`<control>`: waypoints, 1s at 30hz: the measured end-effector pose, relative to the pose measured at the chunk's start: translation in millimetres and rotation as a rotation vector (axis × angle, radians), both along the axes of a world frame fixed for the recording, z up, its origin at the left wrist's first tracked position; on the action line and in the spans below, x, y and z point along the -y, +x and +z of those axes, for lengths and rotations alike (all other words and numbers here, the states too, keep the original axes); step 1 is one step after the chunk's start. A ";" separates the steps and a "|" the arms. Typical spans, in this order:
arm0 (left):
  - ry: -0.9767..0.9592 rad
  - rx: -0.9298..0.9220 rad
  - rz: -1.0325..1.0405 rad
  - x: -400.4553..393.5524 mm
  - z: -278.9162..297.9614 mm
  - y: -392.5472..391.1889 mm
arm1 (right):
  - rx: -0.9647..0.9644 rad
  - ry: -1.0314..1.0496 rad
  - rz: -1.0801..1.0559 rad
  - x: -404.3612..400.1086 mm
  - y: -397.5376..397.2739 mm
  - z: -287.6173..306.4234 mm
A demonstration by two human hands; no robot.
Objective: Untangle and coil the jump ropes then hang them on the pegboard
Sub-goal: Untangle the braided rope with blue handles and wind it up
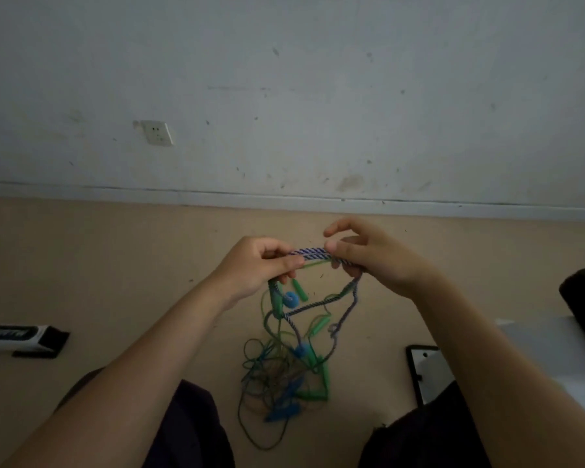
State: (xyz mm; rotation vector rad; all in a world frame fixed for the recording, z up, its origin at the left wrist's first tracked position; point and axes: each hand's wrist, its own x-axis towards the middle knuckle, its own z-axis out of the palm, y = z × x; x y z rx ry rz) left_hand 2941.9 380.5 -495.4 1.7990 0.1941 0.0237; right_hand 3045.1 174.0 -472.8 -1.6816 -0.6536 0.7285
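Left hand [260, 265] and right hand [368, 255] each pinched the striped rope [309, 254] stretched between them; tangled jump ropes [284, 366] hung below onto the floor [115, 265].

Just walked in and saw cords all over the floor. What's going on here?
A person is working at a tangle of jump ropes. The left hand and right hand each pinch a short stretch of purple-and-white braided rope held taut between them, along with a thin green cord. The rest hangs down in a knotted clump of green and blue handles reaching the tan floor. Nothing is coiled yet, and no pegboard is in view.
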 end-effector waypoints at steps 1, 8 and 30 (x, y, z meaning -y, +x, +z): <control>-0.003 0.021 -0.009 2.9 0.3 -1.0 | 0.032 -0.051 0.057 -2.4 -4.1 0.0; 0.008 0.006 -0.105 0.9 10.8 -3.8 | 0.165 0.111 -0.019 -7.1 -13.0 -5.2; 0.110 -0.060 -0.214 -8.5 18.3 -21.1 | 0.165 0.092 -0.156 -10.8 -36.3 9.8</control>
